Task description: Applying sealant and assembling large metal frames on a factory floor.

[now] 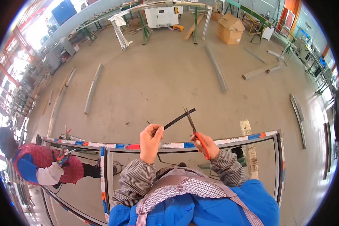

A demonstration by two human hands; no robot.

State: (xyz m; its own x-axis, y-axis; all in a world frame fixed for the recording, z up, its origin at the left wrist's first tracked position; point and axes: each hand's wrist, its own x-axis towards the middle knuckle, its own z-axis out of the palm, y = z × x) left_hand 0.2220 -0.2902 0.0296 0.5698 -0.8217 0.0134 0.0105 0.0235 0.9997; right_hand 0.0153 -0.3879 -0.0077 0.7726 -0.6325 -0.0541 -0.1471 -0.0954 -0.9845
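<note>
My left hand (pixel 151 142) pinches a black rubber strip (pixel 176 120), whose free end points up and to the right. In my right hand (pixel 207 145) is a pair of scissors with red handles (pixel 202 144). Their blades are parted around the strip near its far end. Below both hands lies a window frame (pixel 229 141) with dark inner edges and printed protective film along its bars. A red-handled tool (pixel 132 146) rests on the frame's top bar beside my left hand; its other end is hidden behind the hand.
At the left, another person (pixel 45 162) in a red checked apron stands by the frame. A worn timber support (pixel 252 158) runs under the frame on the right. Metal bars (pixel 216 69) lie on the floor ahead. A cardboard box (pixel 230 30) and a white machine cabinet (pixel 162 17) stand far back.
</note>
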